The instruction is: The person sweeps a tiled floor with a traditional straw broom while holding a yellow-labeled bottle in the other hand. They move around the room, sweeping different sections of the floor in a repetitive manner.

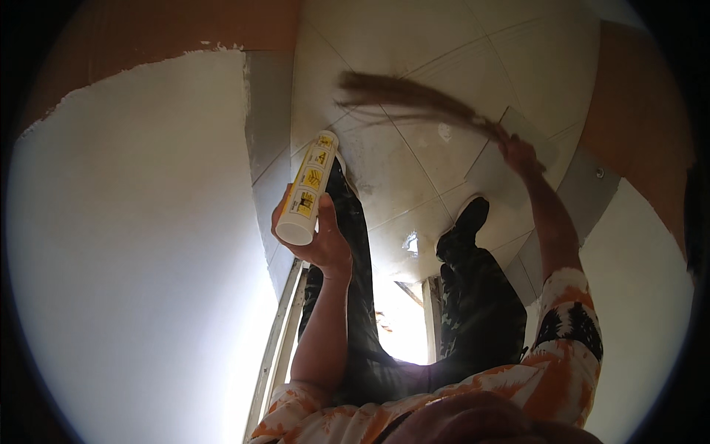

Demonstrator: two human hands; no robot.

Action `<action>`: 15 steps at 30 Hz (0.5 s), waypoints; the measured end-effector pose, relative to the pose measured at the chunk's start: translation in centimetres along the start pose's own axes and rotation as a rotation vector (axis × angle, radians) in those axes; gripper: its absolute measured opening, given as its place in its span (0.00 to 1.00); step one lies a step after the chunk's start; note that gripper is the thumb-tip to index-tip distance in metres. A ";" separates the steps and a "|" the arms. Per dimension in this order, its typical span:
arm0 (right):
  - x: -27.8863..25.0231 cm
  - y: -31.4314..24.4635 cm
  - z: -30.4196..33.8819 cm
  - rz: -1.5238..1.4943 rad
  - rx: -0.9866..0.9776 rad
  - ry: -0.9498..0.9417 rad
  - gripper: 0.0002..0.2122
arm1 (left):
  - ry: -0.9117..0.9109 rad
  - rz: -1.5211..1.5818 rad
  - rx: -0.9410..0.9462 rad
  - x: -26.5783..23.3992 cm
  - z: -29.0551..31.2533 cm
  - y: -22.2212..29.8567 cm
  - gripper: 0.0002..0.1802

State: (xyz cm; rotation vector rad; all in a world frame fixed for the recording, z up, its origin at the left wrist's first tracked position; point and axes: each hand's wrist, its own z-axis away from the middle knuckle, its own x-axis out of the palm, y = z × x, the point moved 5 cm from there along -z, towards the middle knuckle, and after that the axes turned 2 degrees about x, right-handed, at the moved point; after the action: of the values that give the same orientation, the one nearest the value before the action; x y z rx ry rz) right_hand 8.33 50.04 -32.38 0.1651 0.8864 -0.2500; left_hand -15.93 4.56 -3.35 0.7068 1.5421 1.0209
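Note:
My left hand (pixel 323 240) is wrapped round a white and yellow sealant cartridge (pixel 309 189), which it holds up in front of my left leg. The cartridge's wide end tilts toward me, and small pictures run along its side. Out to the right, my right hand (pixel 518 154) grips the handle end of a brown bristle hand broom (pixel 414 95). The broom stretches leftward above the tiled floor (pixel 414 163), its bristles blurred. Whether the bristle tips touch the tiles I cannot tell.
White walls (pixel 140 170) with brown-orange areas (pixel 177 33) rise on both sides, above grey skirting tiles (pixel 268 111). A square loose-looking tile or panel (pixel 503 144) lies under my right hand. White smudges mark the floor. Behind my legs is a bright doorway with a frame (pixel 431 311).

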 end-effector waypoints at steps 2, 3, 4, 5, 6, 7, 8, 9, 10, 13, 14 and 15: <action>-3.5 0.8 -5.7 0.075 0.010 0.113 0.33 | -0.003 0.062 -0.086 -0.2 1.0 -0.4 0.32; -5.6 1.3 -8.1 0.007 0.067 0.091 0.32 | 0.009 0.105 -0.134 -0.3 1.5 -0.5 0.33; -8.3 1.8 -10.4 -0.063 0.118 0.093 0.32 | -0.011 0.072 -0.116 -0.2 1.9 -0.3 0.33; -11.2 1.6 -11.8 -0.115 0.096 0.140 0.31 | -0.021 0.052 -0.105 -0.1 2.2 -0.1 0.33; -14.5 1.0 -13.0 -0.174 0.054 0.242 0.30 | -0.029 0.030 -0.093 0.0 2.3 0.0 0.33; -17.4 0.8 -13.3 -0.212 0.074 0.284 0.29 | -0.031 0.036 -0.083 0.2 2.5 0.2 0.33; -19.9 -0.2 -14.0 -0.292 0.071 0.273 0.29 | -0.032 0.047 -0.088 0.6 2.0 -0.2 0.33; -21.5 -1.1 -13.8 -0.351 0.125 0.204 0.29 | -0.036 0.058 -0.084 0.9 1.8 -0.3 0.34; -22.8 -2.8 -13.7 -0.426 0.131 0.163 0.29 | -0.022 0.101 -0.119 1.2 1.2 -1.0 0.34; -23.5 -7.3 -10.3 -0.478 0.153 0.082 0.30 | -0.050 0.081 -0.118 2.2 0.8 -1.0 0.34; -22.7 -8.9 -9.2 -0.432 0.144 0.028 0.31 | -0.061 0.091 -0.170 2.5 0.9 -1.2 0.34; -21.7 -10.4 -8.9 -0.333 0.104 -0.002 0.32 | -0.063 0.127 -0.256 3.1 1.1 -1.5 0.34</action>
State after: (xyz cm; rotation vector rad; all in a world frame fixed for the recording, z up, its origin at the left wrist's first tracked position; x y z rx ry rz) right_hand -14.36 45.43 -21.33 0.1125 0.8969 -0.6069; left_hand -15.42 6.82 -6.12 0.6561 1.2956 1.2536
